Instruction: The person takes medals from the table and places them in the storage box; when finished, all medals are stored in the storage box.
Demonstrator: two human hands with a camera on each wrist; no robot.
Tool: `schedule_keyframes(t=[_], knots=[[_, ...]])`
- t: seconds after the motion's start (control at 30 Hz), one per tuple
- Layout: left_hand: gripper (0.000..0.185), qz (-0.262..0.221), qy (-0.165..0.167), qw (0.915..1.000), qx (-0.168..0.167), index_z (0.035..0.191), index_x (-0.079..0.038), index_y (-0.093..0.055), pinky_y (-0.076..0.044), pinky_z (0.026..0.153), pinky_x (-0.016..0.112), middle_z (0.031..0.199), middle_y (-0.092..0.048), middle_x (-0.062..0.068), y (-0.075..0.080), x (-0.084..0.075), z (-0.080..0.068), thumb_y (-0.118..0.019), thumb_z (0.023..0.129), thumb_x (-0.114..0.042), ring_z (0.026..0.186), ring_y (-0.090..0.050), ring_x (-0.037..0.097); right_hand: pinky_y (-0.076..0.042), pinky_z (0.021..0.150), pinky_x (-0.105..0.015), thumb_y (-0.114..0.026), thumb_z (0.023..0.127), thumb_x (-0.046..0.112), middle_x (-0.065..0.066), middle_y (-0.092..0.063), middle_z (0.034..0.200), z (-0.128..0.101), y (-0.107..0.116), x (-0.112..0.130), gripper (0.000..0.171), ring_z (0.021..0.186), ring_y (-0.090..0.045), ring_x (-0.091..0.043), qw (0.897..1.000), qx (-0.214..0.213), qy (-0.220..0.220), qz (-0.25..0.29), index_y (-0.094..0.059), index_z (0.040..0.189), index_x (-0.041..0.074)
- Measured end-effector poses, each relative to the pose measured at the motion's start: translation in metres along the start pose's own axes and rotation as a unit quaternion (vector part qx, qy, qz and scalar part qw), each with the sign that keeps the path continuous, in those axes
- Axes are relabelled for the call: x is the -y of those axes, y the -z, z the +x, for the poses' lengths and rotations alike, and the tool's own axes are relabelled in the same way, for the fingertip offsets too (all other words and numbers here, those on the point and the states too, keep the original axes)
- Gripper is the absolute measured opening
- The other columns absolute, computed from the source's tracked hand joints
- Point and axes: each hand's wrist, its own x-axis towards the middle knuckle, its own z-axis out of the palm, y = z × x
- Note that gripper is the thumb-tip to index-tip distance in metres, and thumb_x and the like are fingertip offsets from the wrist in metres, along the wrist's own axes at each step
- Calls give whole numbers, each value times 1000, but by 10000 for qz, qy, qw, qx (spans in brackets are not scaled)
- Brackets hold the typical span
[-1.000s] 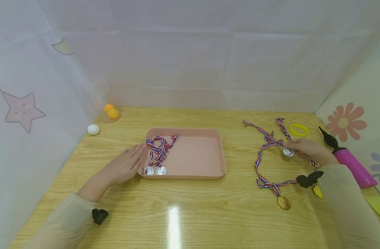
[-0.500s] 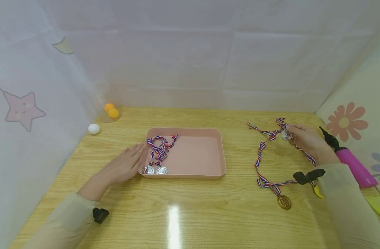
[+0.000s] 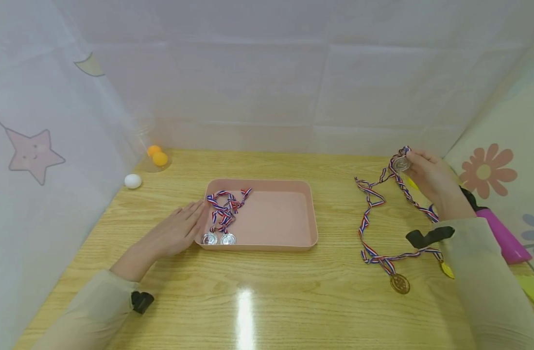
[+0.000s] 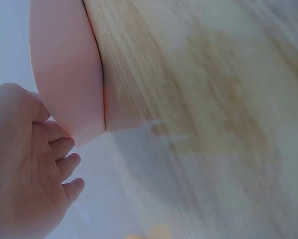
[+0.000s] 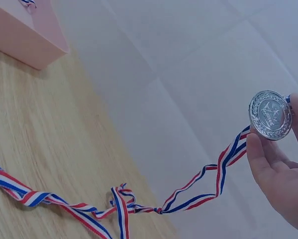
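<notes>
Right hand: the right hand (image 3: 430,181) is raised above the far right of the worktop (image 3: 271,291), its grip closed on a silver medal (image 3: 400,164) pinched between thumb and fingertips (image 5: 260,154)
Silver medal: held up off the wood, face toward the wrist camera; its red, white and blue ribbon (image 3: 371,204) trails down from it and lies in loops on the worktop
Left hand: the left hand (image 3: 175,233) lies flat on the worktop, fingers straight and together, the grip open and holding nothing; its fingertips touch the left wall of the pink tray (image 3: 308,214)
Pink tray: sits mid-worktop, well apart from the raised medal; two silver medals (image 3: 218,239) lie in its near left corner with their striped ribbons bunched above them
Gold medal: a gold medal (image 3: 400,283) rests on the wood near the right forearm, at the near end of a ribbon loop
Pink pump: a pink pump (image 3: 503,236) lies at the right edge, partly hidden behind the right wrist
Far left: a white ball (image 3: 132,181) sits by the curtain, and two orange balls (image 3: 156,155) sit in a clear jar behind it
</notes>
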Motion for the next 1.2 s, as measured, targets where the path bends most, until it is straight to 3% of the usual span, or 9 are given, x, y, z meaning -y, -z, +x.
schedule_keyframes(t=[0.2,0.37,0.7,0.93,1.2], knots=[[50,-3,-18,10000,4,143,7,-21,-15,107,54,148,-19,22,0,0,0,-31,100,-19,133,-18,40,-47,86,-23,-46,94,-2,-11,-61,97,2,-16,5,16,96,-61,-19,9997,45,75,235,-61,92,-2],[51,-8,-21,10000,1,143,7,-21,-15,107,54,148,-19,22,0,0,0,-32,100,-18,133,-18,40,-49,84,-23,-46,94,-2,-12,-64,96,4,-30,7,18,93,-63,-20,9994,-12,185,305,-64,92,-3],[51,50,-4,10000,3,143,7,-21,-15,107,53,148,-19,22,-1,2,-1,-32,100,-18,133,-17,40,-51,81,-27,-46,94,-5,-14,-67,90,4,-66,11,21,87,-65,-22,9975,300,500,396,-66,87,-5],[51,30,14,10000,-1,143,7,-21,-16,107,53,147,-20,22,0,1,-1,-33,100,-18,133,-18,40,-47,88,-30,-40,95,-7,-17,-66,96,7,-92,6,29,94,-63,-26,9924,1033,636,226,-68,86,-7],[51,63,7,10000,-5,143,7,-22,-16,107,53,148,-19,22,0,1,-1,-32,100,-19,133,-18,40,-44,92,-31,-48,92,-7,-16,-66,92,6,-127,5,22,96,-62,-28,9901,1202,671,264,-68,84,-5]])
